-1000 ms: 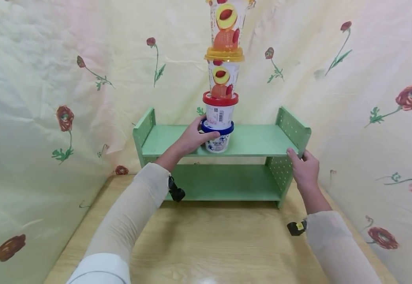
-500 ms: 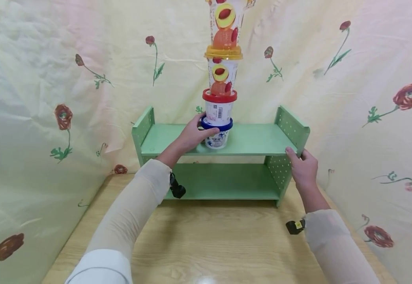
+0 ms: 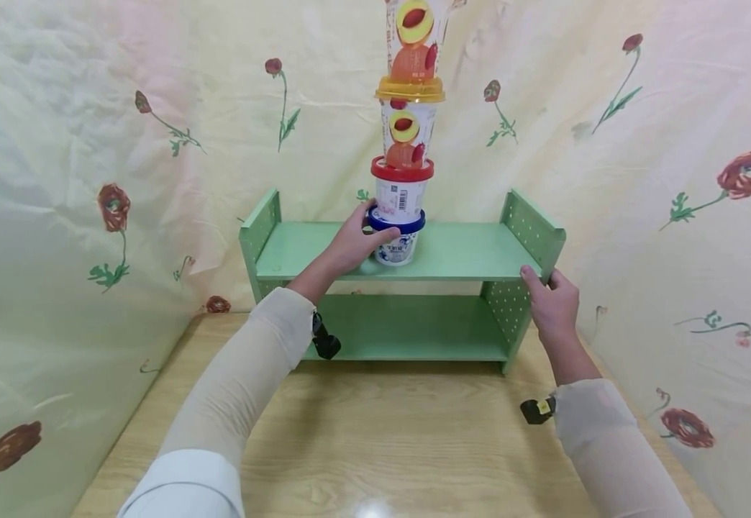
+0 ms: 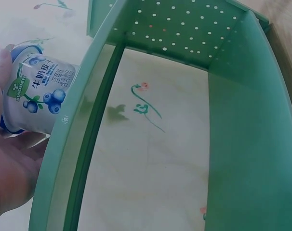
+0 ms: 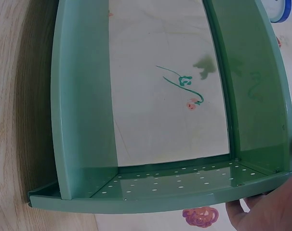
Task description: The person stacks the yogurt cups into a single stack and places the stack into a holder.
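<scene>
My left hand (image 3: 352, 244) grips the lowest cup of a stack, a white yogurt cup (image 3: 397, 250) with a blue lid and blueberry print. It is at the upper board of a small green shelf (image 3: 466, 252); in the left wrist view the board's edge hides the cup's base (image 4: 39, 94). Above it stand a white cup (image 3: 401, 198) with a red lid, then a peach-printed cup (image 3: 408, 133) and another peach-printed cup (image 3: 414, 43) on a yellow lid, cut off by the frame top. My right hand (image 3: 555, 306) holds the shelf's right side panel, thumb on the upper board.
The shelf's lower board (image 3: 414, 327) lies beneath, between perforated side panels (image 3: 534, 230). It stands on a wooden table (image 3: 382, 432). Flower-patterned cloth (image 3: 214, 57) surrounds it at the back and on both sides.
My left hand and the cup stack have shifted slightly back on the upper board. My right hand keeps its hold on the side panel. The head view has moved a little.
</scene>
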`<state>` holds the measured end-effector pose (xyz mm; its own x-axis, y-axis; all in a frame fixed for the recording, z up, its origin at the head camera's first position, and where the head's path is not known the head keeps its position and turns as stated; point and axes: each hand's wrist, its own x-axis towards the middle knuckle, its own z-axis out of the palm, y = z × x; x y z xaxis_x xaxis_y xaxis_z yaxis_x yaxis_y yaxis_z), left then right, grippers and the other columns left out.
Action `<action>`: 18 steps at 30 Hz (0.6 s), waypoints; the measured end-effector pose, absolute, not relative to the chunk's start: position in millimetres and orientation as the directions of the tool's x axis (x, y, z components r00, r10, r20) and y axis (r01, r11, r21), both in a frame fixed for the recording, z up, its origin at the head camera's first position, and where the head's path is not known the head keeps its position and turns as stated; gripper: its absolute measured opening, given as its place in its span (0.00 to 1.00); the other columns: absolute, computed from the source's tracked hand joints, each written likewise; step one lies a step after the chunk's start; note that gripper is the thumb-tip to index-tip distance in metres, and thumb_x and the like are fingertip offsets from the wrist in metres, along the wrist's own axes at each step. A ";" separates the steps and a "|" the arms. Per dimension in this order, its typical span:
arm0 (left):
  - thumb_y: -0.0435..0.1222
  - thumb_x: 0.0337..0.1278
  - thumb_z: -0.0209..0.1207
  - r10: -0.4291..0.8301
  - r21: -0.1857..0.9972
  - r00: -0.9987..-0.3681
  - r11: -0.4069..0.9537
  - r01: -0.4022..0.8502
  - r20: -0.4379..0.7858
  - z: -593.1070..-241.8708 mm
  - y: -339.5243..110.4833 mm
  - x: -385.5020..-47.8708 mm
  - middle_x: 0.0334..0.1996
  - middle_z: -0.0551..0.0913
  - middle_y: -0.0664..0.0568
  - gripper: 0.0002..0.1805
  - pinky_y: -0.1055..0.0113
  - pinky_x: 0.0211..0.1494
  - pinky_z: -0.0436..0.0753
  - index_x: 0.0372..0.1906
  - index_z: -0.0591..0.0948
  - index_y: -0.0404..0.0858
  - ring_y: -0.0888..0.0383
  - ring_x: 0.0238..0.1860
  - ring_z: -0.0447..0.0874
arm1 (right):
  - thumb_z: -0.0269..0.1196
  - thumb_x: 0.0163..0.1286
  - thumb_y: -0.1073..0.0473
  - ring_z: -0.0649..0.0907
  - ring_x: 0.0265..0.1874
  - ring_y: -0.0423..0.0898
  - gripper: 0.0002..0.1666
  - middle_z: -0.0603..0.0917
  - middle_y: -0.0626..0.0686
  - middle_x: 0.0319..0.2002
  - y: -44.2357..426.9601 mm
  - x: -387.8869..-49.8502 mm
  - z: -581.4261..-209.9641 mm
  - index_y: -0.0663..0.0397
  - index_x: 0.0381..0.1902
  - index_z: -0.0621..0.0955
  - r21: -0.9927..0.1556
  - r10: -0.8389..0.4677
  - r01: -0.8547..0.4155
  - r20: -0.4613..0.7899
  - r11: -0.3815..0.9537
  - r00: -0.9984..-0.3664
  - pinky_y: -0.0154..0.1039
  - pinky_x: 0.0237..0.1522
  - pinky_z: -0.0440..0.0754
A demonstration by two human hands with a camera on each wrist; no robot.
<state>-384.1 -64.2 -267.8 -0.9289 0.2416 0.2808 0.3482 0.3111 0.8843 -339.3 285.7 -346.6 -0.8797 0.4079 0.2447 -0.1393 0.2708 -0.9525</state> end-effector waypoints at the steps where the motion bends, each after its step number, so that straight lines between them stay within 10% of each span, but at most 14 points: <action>1: 0.55 0.59 0.67 0.243 0.885 -0.929 0.312 0.346 0.278 -268.6 -64.7 -384.1 0.76 0.62 0.49 0.53 0.48 0.70 0.71 0.81 0.49 0.47 0.49 0.72 0.65 | 0.62 0.71 0.37 0.71 0.69 0.52 0.42 0.71 0.59 0.71 285.7 -339.4 -346.4 0.60 0.71 0.72 -0.953 0.409 -0.140 0.244 0.267 -0.879 0.48 0.70 0.69; 18: 0.61 0.70 0.52 0.261 0.631 -0.887 0.627 0.456 0.381 -282.6 -110.9 -334.0 0.81 0.50 0.49 0.47 0.43 0.77 0.55 0.82 0.47 0.46 0.48 0.80 0.43 | 0.62 0.71 0.37 0.70 0.69 0.52 0.43 0.70 0.59 0.72 284.2 -339.3 -344.2 0.59 0.72 0.71 -0.957 0.407 -0.127 0.227 0.259 -0.885 0.48 0.70 0.69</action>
<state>-334.0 -110.9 -282.6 -0.8870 0.2608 0.3811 0.4557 0.6273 0.6315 -339.3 284.2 -344.2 -0.8847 0.4071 0.2272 -0.1265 0.2594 -0.9575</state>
